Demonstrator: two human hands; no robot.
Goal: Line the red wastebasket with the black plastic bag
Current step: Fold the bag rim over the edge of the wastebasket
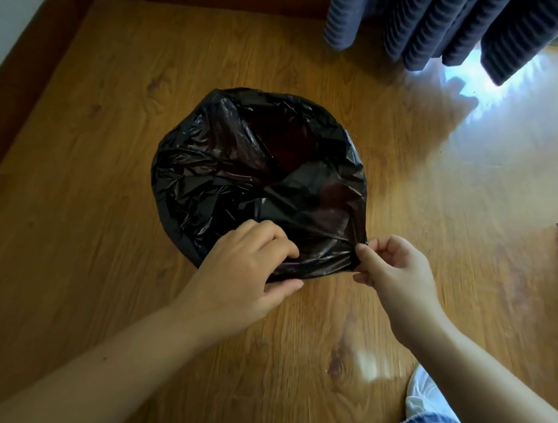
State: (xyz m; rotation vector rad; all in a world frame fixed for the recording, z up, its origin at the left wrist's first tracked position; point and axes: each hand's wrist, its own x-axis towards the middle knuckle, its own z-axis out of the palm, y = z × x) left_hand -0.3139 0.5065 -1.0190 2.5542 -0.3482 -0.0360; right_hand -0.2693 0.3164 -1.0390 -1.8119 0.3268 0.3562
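Fingers [279, 246] of the left hand [245, 269] grip the bag [241, 167] at its near edge. The right hand [397, 272] pinches that edge alongside.

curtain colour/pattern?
Dark blue curtain with fine horizontal stripes; head view.

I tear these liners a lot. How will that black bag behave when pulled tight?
Probably floppy and very light: the black bag lies in loose wrinkles and sags inward. Likely slippery, given its gloss. It looks thin where the left hand and right hand pinch and stretch it, so hard tugs may tear it.
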